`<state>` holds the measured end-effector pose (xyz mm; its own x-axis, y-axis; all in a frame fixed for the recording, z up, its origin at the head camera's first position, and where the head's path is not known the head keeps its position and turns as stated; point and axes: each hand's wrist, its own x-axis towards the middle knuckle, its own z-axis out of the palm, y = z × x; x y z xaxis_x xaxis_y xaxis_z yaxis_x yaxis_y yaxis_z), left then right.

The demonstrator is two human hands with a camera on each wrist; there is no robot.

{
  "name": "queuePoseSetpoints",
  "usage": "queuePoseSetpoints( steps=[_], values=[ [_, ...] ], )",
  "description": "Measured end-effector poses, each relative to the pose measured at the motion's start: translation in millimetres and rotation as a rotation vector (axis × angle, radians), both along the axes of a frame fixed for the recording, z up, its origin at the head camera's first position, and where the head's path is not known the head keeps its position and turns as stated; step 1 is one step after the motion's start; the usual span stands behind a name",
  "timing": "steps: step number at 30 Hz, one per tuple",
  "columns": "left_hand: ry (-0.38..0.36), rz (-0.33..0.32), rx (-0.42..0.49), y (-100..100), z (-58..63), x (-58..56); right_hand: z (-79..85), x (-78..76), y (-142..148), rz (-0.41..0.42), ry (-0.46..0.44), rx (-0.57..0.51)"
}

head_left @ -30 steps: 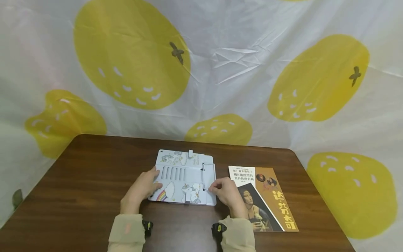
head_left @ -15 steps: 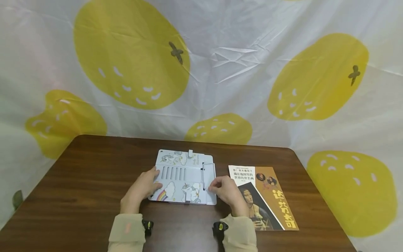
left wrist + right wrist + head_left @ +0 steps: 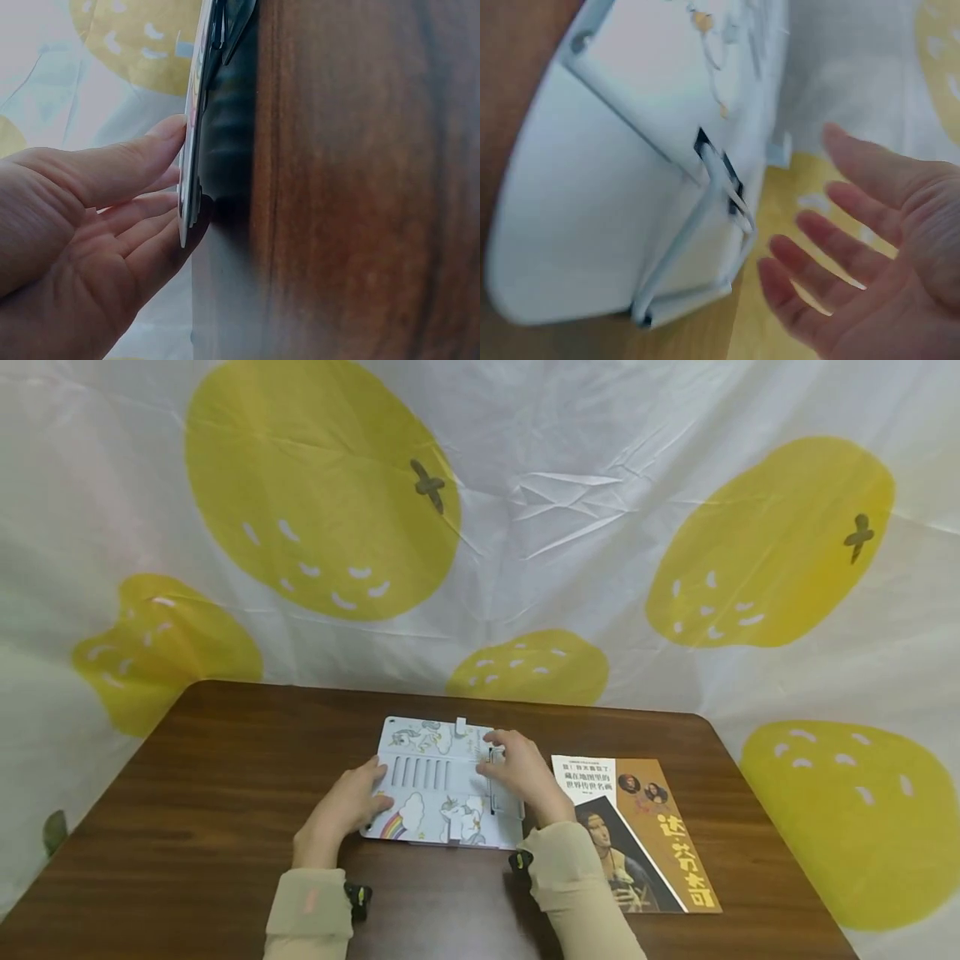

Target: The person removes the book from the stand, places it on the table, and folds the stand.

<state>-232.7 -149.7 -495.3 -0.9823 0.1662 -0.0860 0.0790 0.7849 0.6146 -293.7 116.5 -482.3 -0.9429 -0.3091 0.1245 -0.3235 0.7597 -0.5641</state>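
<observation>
A flat white book stand (image 3: 465, 785) with unicorn, cloud and rainbow prints lies on the table, slots in its middle. My left hand (image 3: 345, 806) grips its left edge; in the left wrist view the thumb presses the printed face while fingers (image 3: 161, 251) reach behind. Over the stand's right part is my right hand (image 3: 528, 777), its fingers spread and holding nothing. In the right wrist view those fingers (image 3: 847, 247) are apart from the stand, near its wire bracket (image 3: 681, 232). A small white clip (image 3: 461, 725) sticks up at the top edge, another clip (image 3: 453, 828) at the bottom.
To the right lies a book (image 3: 637, 835) with a portrait and Chinese lettering on its cover, partly behind the right forearm. The brown wooden table (image 3: 225, 793) ends at a white curtain (image 3: 525, 577) printed with yellow fruit.
My right hand has left the stand's lower right part, moving up and slightly left over it, and its pinched fingers have spread. My left hand keeps its grip on the left edge.
</observation>
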Motion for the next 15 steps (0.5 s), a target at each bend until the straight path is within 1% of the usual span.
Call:
queuePoseSetpoints(
  steps=[4,8,11,15],
  values=[
    [-0.008,0.008,0.004,1,1.5,0.3,-1.6,-20.7,-17,0.051,0.012,0.031],
    [-0.021,0.016,0.009,1,1.6,0.5,-7.3,-38.8,-31,0.068,0.003,0.09],
    [-0.022,0.014,0.012,1,1.4,1.6,-9.6,-46.5,-37,0.068,-0.015,0.161],
    [-0.012,0.019,0.007,1,1.5,2.8,-8.5,-54.1,-41,0.093,-0.058,0.201]
  ],
)
